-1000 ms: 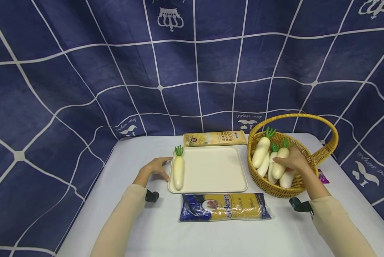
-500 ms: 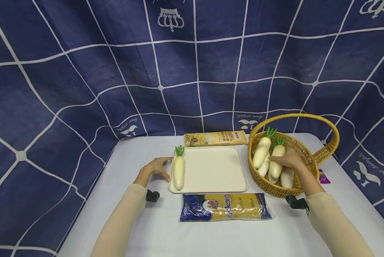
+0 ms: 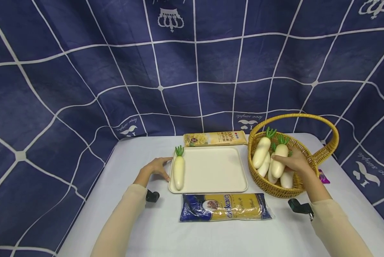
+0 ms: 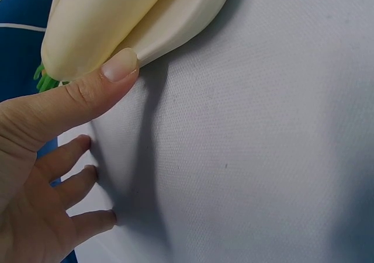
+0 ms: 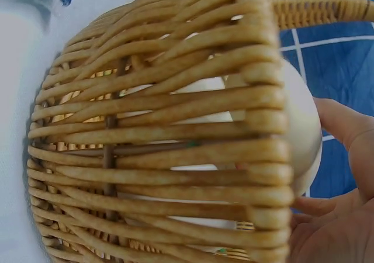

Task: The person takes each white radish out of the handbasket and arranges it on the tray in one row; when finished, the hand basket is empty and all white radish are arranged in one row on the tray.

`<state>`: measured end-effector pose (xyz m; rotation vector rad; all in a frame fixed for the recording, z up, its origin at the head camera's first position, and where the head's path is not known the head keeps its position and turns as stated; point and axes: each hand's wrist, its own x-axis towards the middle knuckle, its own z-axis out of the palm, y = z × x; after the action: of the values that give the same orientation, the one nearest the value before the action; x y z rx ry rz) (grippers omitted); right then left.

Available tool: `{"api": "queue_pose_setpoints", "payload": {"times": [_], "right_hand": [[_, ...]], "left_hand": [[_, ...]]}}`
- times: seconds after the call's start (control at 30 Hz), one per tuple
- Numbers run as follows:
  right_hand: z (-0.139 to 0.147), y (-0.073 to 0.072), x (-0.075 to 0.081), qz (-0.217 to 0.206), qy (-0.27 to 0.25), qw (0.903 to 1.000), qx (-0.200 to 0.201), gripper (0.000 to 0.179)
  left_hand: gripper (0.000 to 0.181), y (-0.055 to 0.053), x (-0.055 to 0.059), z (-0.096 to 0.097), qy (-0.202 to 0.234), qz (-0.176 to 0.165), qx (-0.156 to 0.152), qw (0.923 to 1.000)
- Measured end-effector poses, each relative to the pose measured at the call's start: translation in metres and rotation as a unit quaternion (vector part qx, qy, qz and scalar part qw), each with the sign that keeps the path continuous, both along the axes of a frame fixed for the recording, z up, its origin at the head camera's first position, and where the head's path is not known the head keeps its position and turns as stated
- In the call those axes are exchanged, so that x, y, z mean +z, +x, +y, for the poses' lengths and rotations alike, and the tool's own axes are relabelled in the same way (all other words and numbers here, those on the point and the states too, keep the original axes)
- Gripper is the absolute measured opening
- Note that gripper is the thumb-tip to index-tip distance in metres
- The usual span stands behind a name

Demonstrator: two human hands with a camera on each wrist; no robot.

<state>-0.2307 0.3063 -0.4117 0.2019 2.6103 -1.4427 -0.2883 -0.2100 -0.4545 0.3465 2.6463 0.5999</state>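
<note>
My right hand (image 3: 295, 160) pinches a white radish (image 3: 280, 161) with green leaves, over other radishes in the wicker basket (image 3: 259, 180). In the right wrist view, the basket's woven side (image 5: 175, 134) hides much of what the fingers do, and the radish's rounded end (image 5: 301, 123) rises past the rim. My left hand (image 3: 156, 167) is at the left edge of the cream tray (image 3: 214, 171), thumb at its rim and fingers spread. Another white radish (image 3: 178, 173) lies lengthwise on the tray's left side, leaves pointing away from me.
A yellow noodle packet (image 3: 215, 139) lies behind the tray. In front of it is a blue and yellow pasta bag (image 3: 224, 207). The basket's tall handle (image 3: 331, 139) arches over its far side. A small purple packet (image 3: 323, 177) sits right of the basket.
My right hand shifts left with the radish, then back slightly right, and more of the radishes beneath shows now. The left hand stays in place.
</note>
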Motion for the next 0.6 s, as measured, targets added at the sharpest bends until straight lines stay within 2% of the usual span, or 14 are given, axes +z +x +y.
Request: {"api": "queue_pose_setpoints", "payload": {"times": [0.27, 0.6], "right_hand": [[-0.002, 0.011, 0.008, -0.002, -0.027, 0.9996, 0.006, 0.1], [-0.008, 0.029, 0.015, 0.011, -0.027, 0.9994, 0.02, 0.097]], "left_hand": [[0.105, 0.0, 0.001, 0.001, 0.0, -0.002, 0.002, 1.0], [0.105, 0.0, 0.001, 0.0, -0.002, 0.0, 0.004, 1.0]]}}
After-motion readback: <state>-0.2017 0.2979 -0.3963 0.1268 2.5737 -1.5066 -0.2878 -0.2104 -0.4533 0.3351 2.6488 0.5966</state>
